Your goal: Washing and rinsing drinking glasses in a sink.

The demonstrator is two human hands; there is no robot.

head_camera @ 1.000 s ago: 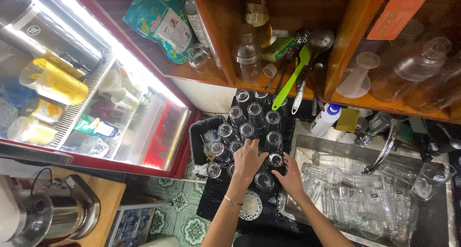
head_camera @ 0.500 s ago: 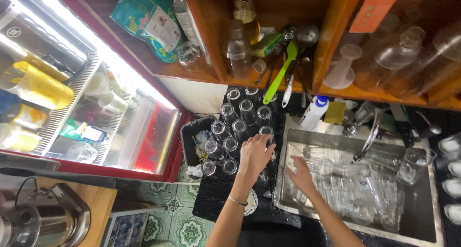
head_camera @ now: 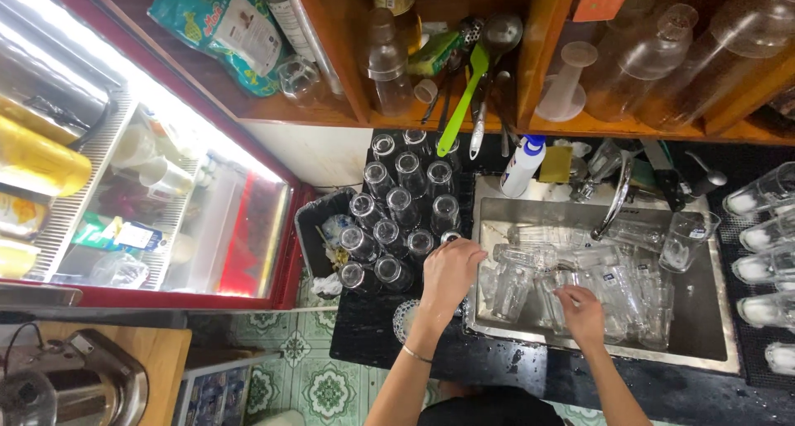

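Several clear glasses [head_camera: 397, 215] stand upside down in rows on a black mat left of a steel sink [head_camera: 596, 347]. My left hand [head_camera: 447, 273] hovers with bent fingers at the near right corner of those rows, by the sink's left rim; what lies under the palm is hidden. My right hand [head_camera: 580, 310] is down in the sink among a pile of wet glasses [head_camera: 530, 277], its fingers closed on one of them.
A tap [head_camera: 617, 198] arches over the sink, with a white squeeze bottle [head_camera: 523, 165] beside it. More glasses [head_camera: 762, 227] stand on the right counter. Wooden shelves above hold a green spatula [head_camera: 460, 103] and jars. A black bin [head_camera: 319, 227] and a lit cooler [head_camera: 166, 194] sit left.
My right hand has moved from the glasses on the mat over into the sink. My left hand stays at the near edge of the rows.
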